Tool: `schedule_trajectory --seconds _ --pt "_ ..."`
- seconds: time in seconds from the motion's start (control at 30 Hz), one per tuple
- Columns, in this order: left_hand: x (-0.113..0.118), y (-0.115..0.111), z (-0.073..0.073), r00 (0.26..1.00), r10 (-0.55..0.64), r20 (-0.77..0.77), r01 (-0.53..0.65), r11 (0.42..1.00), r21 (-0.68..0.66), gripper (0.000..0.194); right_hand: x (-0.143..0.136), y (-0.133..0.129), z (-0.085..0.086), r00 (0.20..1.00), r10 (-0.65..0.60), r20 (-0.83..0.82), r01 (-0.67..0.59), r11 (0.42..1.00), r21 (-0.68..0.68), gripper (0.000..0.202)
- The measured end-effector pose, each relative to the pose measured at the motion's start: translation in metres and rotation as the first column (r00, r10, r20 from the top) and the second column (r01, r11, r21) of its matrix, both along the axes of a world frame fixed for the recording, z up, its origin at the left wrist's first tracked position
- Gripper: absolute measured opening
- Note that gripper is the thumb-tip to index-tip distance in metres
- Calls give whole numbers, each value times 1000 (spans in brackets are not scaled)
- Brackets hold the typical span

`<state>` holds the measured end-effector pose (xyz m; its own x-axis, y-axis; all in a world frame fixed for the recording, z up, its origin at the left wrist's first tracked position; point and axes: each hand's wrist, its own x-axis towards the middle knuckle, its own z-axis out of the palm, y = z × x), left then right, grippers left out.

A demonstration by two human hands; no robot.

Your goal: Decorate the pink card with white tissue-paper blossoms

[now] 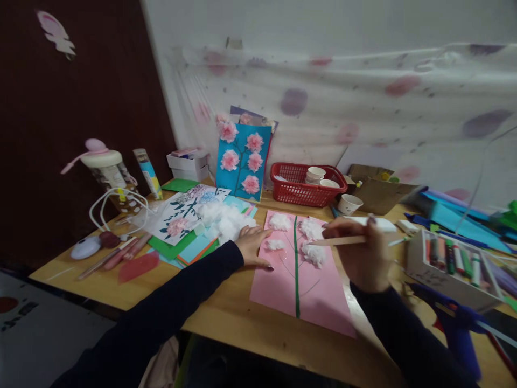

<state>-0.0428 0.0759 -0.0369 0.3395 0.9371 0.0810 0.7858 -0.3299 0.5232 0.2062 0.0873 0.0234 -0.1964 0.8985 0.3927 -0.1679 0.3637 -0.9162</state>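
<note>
A sheet of pink paper [274, 293] lies on the table, with a green stem line [297, 269] down its middle and thin pencil curves to each side. Several white cotton tufts [313, 254] sit on its upper half. My left hand [254, 247] rests on the sheet's left edge, fingers apart, near the lower left tuft [275, 244]. Over the right side, my right hand [369, 253] is closed around a flat wooden craft stick [341, 241]. The stick's tip points left, by the right-hand tufts; whether it touches them I cannot tell.
Loose cotton [228, 221] lies on coloured papers at left. Behind stand a blue flower picture [243, 161] and a red basket [307, 195] with paper cups. A marker box [428, 275] and a blue glue gun [454, 318] are at right. A bottle [107, 167] stands back left.
</note>
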Motion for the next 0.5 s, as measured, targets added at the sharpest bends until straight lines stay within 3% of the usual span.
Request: schedule_trajectory --seconds 0.1,0.2,0.27,0.37,0.5 --pt "-14 3 17 998 59 23 -60 995 78 85 -4 12 -24 1000 -14 -13 13 998 -61 56" --pt "-46 7 41 964 180 193 -229 935 271 38 1 26 -45 999 -25 40 31 989 -144 59" --pt "-67 10 50 939 256 228 -313 912 264 23 7 33 -49 998 -62 -7 60 985 -160 57" --pt "-81 15 45 926 363 105 -377 907 189 17 11 38 -45 991 -90 -100 70 980 -184 52" --pt "-73 20 26 897 441 -20 -428 879 210 24 11 38 -41 990 -56 -126 29 978 -204 50"
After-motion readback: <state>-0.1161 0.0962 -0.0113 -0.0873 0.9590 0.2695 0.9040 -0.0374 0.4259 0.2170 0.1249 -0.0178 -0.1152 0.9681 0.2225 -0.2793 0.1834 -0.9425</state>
